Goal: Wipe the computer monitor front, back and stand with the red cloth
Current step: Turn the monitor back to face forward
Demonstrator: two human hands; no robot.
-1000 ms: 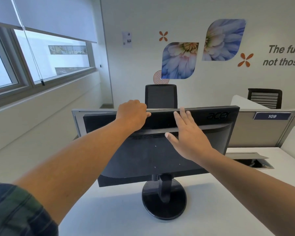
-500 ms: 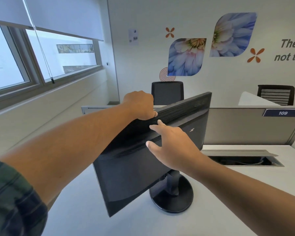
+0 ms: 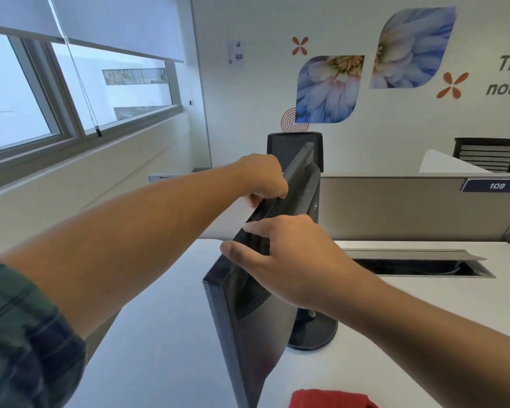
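Observation:
The black monitor stands on its round stand base on the white desk, turned nearly edge-on to me with its back facing right. My left hand grips the monitor's top edge, fingers curled over it. My right hand lies on the ribbed back panel with its fingers spread and fairly straight. The red cloth lies on the desk at the bottom edge of the view, right of the monitor; neither hand touches it.
A grey partition with a "109" label runs behind the desk. An open cable hatch is set in the desk at right. Black chairs stand beyond the partition. Windows line the left wall.
The monitor has swivelled on its stand from back-facing-me to nearly edge-on. My left hand stayed on the top edge; my right hand slid lower on the back. The red cloth came into view.

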